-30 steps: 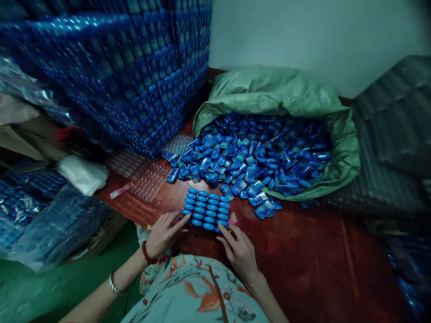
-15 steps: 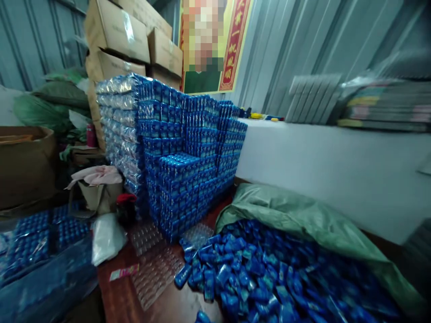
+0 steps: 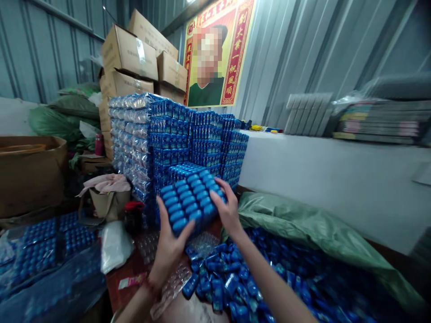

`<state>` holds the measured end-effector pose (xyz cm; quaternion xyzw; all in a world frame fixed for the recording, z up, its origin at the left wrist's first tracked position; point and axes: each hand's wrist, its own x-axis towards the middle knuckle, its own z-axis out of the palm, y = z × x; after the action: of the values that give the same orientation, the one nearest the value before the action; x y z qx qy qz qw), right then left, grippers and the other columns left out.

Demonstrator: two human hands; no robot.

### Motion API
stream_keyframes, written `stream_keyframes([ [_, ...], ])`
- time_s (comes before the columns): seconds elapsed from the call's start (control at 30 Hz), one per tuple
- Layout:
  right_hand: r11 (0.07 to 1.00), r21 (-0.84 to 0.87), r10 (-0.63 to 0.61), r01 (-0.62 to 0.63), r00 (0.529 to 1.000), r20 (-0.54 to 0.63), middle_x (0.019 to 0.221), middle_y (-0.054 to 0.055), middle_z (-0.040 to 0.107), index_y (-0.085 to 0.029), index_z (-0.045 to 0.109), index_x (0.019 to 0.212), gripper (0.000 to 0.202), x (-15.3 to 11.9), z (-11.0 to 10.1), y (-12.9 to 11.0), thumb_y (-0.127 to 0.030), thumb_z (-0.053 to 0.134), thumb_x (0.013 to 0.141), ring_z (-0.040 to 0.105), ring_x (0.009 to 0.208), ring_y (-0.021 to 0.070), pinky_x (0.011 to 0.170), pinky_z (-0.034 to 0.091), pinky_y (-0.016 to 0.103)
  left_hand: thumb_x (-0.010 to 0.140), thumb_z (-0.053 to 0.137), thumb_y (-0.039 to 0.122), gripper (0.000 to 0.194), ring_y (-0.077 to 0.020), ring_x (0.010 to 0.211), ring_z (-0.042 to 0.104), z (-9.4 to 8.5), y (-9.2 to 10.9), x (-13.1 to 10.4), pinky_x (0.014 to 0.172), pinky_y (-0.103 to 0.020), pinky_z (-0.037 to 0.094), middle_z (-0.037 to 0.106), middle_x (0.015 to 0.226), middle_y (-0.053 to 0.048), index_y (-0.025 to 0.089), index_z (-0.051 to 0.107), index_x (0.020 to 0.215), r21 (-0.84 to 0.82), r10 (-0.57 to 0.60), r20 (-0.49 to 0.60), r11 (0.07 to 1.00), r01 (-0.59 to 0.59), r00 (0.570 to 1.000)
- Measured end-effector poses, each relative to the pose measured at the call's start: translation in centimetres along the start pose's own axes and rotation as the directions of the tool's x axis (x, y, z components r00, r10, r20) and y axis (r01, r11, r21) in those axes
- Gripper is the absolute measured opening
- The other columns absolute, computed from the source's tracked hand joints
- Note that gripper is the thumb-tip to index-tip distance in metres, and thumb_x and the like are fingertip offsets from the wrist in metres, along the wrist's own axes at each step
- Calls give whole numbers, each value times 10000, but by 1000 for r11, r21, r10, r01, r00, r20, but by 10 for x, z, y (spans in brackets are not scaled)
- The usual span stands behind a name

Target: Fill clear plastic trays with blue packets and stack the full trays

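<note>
Both hands hold a pack of small blue containers (image 3: 191, 200), set in tight rows and tilted in front of the tall stack. My left hand (image 3: 171, 237) grips its near left side, thumb and fingers apart around the edge. Around its right end is my right hand (image 3: 228, 207), closed on the pack. Behind it rises a stack of similar blue packs (image 3: 206, 134), with a lower step partly hidden by the held pack. Below my right forearm, loose blue containers (image 3: 232, 280) spill out of a green sack (image 3: 289, 208).
Clear plastic trays (image 3: 175, 287) lie on the reddish table by my left forearm. To the left are a white plastic bag (image 3: 116, 246), a beige bag (image 3: 109, 202), a dark jar with a red lid (image 3: 134, 215) and more blue packs (image 3: 40, 242). Cardboard boxes (image 3: 129, 54) are piled behind.
Both my hands have come into view with the pack of blue containers, held up before the stack. The camera view has shifted slightly, so the surroundings sit lower and further right.
</note>
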<state>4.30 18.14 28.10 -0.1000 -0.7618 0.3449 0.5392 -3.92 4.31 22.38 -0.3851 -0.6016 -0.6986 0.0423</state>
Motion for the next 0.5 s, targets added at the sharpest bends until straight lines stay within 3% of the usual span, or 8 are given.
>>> stream_keyframes([
  [0.1, 997, 39, -67, 65, 997, 48, 1232, 106, 541, -103, 454, 1279, 524, 104, 29, 6, -422, 443, 864, 488, 1144, 197, 989, 357, 395, 819, 564, 416, 971, -239, 1398, -14, 26, 4, 84, 1133, -438, 98, -36, 1533, -77, 242, -179, 1419, 66, 80, -135, 995, -71, 988],
  [0.17, 997, 69, 20, -21, 1000, 24, 1276, 105, 497, -117, 416, 1315, 542, 142, 41, 17, -434, 398, 877, 439, 1211, 230, 998, 335, 445, 797, 587, 405, 1000, -282, 1378, -114, 41, -4, 123, 1116, -491, 68, -115, 1515, -144, 176, -156, 1426, 186, 70, -190, 982, -34, 979],
  [0.2, 995, 77, 61, -61, 998, 10, 1283, 95, 490, -140, 433, 1306, 522, 148, 44, 25, -437, 383, 880, 418, 1235, 246, 1004, 326, 466, 785, 598, 401, 1003, -312, 1370, -126, 46, -10, 136, 1103, -524, 69, -130, 1506, -172, 155, -127, 1432, 257, 66, -201, 966, -13, 977],
  [0.3, 987, 90, 137, -133, 990, -36, 1268, 73, 512, -198, 523, 1219, 448, 120, 39, 50, -450, 377, 878, 411, 1242, 263, 995, 341, 472, 812, 547, 410, 888, -370, 1367, -85, 54, -31, 156, 1074, -585, 82, -82, 1501, -215, 124, -5, 1447, 461, 83, -179, 887, 9, 980],
  [0.4, 963, 139, 234, -229, 972, -22, 1208, 91, 564, -191, 561, 1156, 437, 47, 22, 73, -478, 443, 847, 535, 1099, 245, 890, 435, 398, 868, 441, 415, 761, -352, 1382, -27, 55, -42, 162, 1086, -559, 70, 30, 1499, -236, 80, 71, 1441, 601, 127, -126, 799, -26, 984],
  [0.5, 913, 178, 372, -368, 928, 10, 1083, 86, 624, -190, 583, 1098, 415, -32, -1, 75, -482, 493, 818, 638, 845, 201, 753, 497, 341, 866, 428, 429, 770, -341, 1387, 44, 55, -40, 170, 1093, -545, 70, 95, 1490, -247, 52, 71, 1435, 634, 99, -108, 773, -8, 989],
])
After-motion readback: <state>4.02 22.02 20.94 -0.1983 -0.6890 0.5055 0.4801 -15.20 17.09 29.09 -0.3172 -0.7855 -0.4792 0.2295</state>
